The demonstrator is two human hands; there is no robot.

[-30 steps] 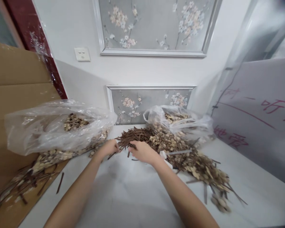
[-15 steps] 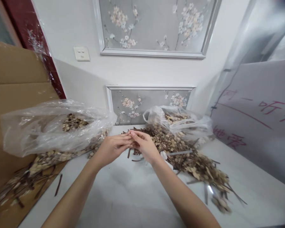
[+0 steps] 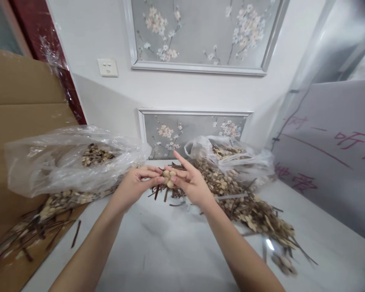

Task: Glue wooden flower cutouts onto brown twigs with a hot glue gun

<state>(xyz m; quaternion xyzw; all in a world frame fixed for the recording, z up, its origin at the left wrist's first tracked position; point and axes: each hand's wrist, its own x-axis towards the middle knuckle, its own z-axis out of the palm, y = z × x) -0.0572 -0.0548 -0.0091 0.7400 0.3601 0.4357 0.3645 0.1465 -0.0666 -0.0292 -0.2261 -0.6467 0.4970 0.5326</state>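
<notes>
Between my two hands, above the white table, is a small beige flower-shaped piece [image 3: 169,178] with rounded petals. My left hand [image 3: 137,185] pinches its left side with thumb and fingers. On its right side the thumb and fingers of my right hand [image 3: 192,183] grip it, while that hand's index finger points up and away. Just beyond the hands lies a heap of brown stems [image 3: 178,190]. It runs into a larger pile of similar beige pieces on stems [image 3: 222,182] to the right.
A clear plastic bag [image 3: 63,162] holding more beige pieces is at left, by a cardboard box [image 3: 24,129]. Another plastic bag [image 3: 246,162] sits back right. One loose brown stem [image 3: 76,234] lies on the table [image 3: 158,251]. A white board with red writing [image 3: 331,162] stands at right.
The flower-shaped piece, hidden behind the fingers before, now shows between both thumbs. My right index finger has lifted and straightened. The whole view has shifted slightly.
</notes>
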